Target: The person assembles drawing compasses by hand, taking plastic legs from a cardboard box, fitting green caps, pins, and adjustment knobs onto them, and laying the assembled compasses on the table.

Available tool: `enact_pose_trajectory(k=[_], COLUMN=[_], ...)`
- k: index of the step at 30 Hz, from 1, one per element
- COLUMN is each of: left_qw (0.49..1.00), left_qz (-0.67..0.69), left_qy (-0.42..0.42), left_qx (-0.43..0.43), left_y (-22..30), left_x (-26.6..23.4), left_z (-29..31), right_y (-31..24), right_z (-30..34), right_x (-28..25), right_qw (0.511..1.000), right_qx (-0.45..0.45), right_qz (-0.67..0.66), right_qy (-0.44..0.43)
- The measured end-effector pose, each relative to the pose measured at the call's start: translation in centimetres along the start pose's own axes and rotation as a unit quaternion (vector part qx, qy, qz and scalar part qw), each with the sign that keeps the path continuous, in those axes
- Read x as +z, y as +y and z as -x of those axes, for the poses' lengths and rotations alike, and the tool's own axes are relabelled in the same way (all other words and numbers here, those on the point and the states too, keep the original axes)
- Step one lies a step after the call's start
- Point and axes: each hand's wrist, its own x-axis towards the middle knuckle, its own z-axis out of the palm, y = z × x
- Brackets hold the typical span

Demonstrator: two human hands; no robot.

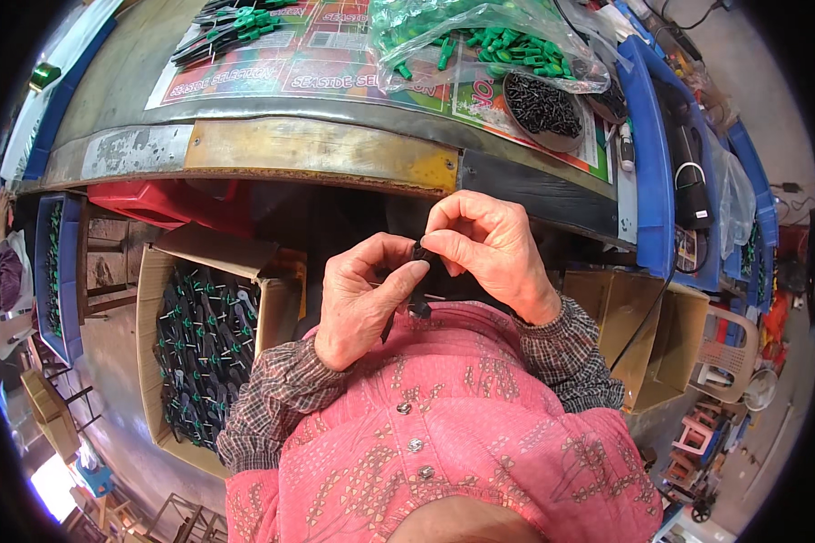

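In front of the pink shirt, my left hand is closed around a small black plastic piece, its thumb pressed toward the fingertips. Part of the piece shows below that thumb, and more of it is covered by the fingers. My right hand pinches with thumb and forefinger at the piece's upper end, close against the left fingertips. Whether a smaller part sits in that pinch cannot be made out. Both hands are just off the near edge of the workbench.
A cardboard box of black-and-green clamps stands at left; another cardboard box is at right. On the bench lie black-and-green pieces, a plastic bag of green parts, a bowl of small dark pins and a blue bin.
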Motion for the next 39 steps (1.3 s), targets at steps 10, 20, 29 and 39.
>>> enact_pose_trajectory(k=[10, 20, 29, 39], left_qw=[0.996, 0.994, 0.996, 0.994], left_qz=[-0.064, -0.066, -0.07, -0.067], left_qy=[0.042, 0.067, 0.039, 0.063], left_qx=[0.049, 0.048, 0.038, 0.055], left_y=[-0.5, -1.3, -1.6, -2.1], left_x=[0.1, 0.0, -0.1, -0.6], left_z=[0.2, 0.0, 0.3, 0.1], right_y=[0.7, 1.6, 2.4, 2.9], right_z=[0.0, -0.2, -0.5, -0.8], right_x=[0.2, 0.4, 0.2, 0.9], right_qw=[0.996, 0.994, 0.979, 0.998], right_qx=[-0.038, -0.047, -0.112, -0.006], right_qz=[0.082, 0.092, 0.16, 0.033], right_qy=[0.009, -0.024, -0.053, -0.054])
